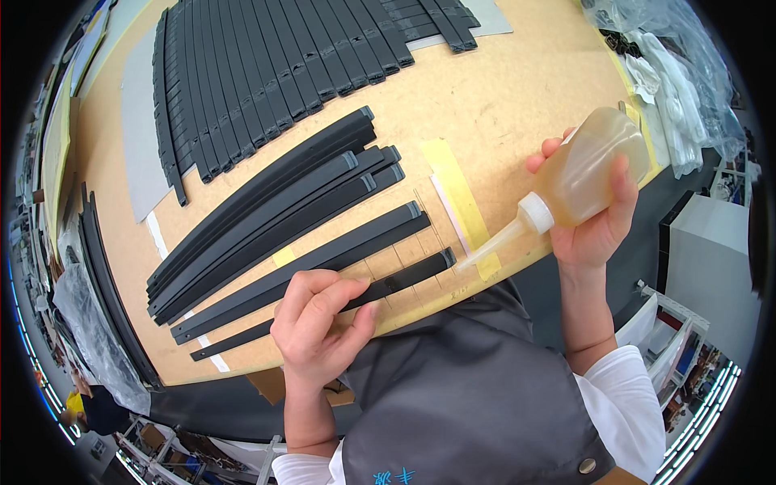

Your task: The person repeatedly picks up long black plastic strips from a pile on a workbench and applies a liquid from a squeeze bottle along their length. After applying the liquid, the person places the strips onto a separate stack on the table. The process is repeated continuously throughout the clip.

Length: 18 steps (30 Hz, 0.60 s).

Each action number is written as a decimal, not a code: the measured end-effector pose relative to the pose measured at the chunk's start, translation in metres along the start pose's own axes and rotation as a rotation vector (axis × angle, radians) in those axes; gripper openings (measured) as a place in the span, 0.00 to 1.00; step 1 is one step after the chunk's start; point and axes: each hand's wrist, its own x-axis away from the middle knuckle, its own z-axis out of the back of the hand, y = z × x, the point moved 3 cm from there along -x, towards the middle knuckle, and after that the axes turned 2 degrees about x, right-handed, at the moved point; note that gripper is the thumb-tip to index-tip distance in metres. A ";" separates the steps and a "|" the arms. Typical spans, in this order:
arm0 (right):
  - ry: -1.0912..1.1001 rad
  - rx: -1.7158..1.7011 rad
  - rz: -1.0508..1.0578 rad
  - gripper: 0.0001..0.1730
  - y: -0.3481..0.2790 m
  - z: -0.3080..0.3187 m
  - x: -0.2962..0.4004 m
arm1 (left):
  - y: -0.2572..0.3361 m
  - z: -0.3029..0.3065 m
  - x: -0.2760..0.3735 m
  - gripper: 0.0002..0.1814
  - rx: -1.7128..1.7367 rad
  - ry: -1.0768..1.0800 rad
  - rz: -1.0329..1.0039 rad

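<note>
In my right hand (pixel 591 233) is a translucent squeeze bottle (pixel 591 163) of amber liquid, tilted down to the left. Its white collar leads to a long tapered nozzle (pixel 494 244), whose tip is close beside the grey-tipped end of a narrow black strap (pixel 418 271). My left hand (pixel 318 324) has thumb and forefinger at the two long edges of that strap, near its middle. A small dark glossy patch shows on the strap between hand and nozzle. Just beyond it lie paired black straps (pixel 339 248), with another group of straps (pixel 260 206) farther back.
Many black straps (pixel 267 66) lie side by side on grey board (pixel 136 133) at the worktable's (pixel 515 85) far side. Yellow tape (pixel 458 188) and ruled lines mark the near surface. Clear plastic (pixel 679 79) lies at right; long black strips (pixel 112 291) line the left edge.
</note>
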 end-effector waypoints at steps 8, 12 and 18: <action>-0.220 -0.323 0.035 0.35 -0.003 0.030 -0.002 | 0.004 0.011 -0.003 0.14 0.131 -0.025 -0.047; 0.049 -0.341 0.026 0.37 0.015 0.066 -0.011 | -0.003 0.044 -0.019 0.20 0.145 -0.008 -0.142; 0.163 -0.298 0.091 0.36 0.007 0.059 -0.008 | 0.042 0.179 -0.032 0.11 0.228 0.610 -0.142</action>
